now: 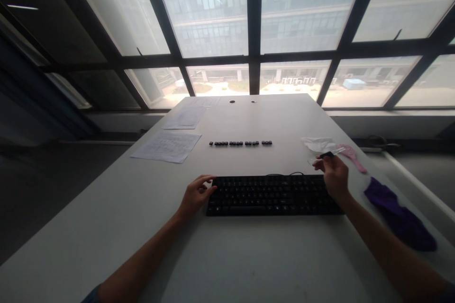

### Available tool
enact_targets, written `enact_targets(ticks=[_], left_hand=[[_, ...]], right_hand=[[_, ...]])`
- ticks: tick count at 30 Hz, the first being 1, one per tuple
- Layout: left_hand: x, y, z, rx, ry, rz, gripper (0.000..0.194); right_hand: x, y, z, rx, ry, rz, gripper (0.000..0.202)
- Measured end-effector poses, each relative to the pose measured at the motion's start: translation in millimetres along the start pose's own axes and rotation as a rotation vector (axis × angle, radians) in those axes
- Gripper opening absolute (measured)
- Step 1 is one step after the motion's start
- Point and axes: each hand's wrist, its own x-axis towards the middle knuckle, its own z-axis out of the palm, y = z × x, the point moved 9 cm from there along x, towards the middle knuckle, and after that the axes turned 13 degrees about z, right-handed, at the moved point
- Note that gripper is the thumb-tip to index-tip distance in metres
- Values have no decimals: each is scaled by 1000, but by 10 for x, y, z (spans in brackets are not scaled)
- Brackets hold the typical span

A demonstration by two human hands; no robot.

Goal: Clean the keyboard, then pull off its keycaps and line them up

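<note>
Matte black plastic makes up the one keyboard (272,195), a long flat slab with rows of small square keys, lying nearest on the smooth white table (249,255). At its left end rests the left hand (196,195), fingers loosely curled and half spread, fingertips touching the top corner, gripping nothing. Above the keyboard's right end hovers the right hand (333,176), thumb and forefinger pinched shut on a small dark keycap (326,155). Just right of that forearm lies a soft purple cloth (400,218), crumpled into a long lump. Beyond the right hand sit a pink plastic brush (351,156), a glossy clear plastic bag (318,144), crinkled, and something thin and transparent that I cannot identify. Farther back, mid-table, loose black keycaps (241,143) stand in a single straight row in small groups; their exact number is too small to count. On the left lie three sheets of printed paper (167,146), flat and thin. Past the table's far edge rises a window (254,33) of dark metal bars and large panes.
</note>
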Motion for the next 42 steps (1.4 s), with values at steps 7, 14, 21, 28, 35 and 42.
enact_targets(ticks=[7, 14, 21, 28, 35, 42], left_hand=[[0, -74, 52, -155, 17, -93, 54], [150, -22, 59, -141, -59, -93, 42], [185, 133, 60, -49, -70, 18, 27], [101, 22, 49, -92, 74, -57, 19], [59, 75, 35, 32, 96, 6, 18], [15, 125, 27, 33, 158, 3, 21]], right_hand=[[-643, -417, 1162, 47, -371, -41, 29], [-1326, -414, 2281, 69, -675, 2, 31], [-1382, -185, 2661, 78, -650, 100, 35], [-1348, -146, 2625, 80, -634, 130, 37], [-1359, -153, 2627, 74, -647, 136, 35], [-1362, -144, 2619, 76, -652, 132, 36]])
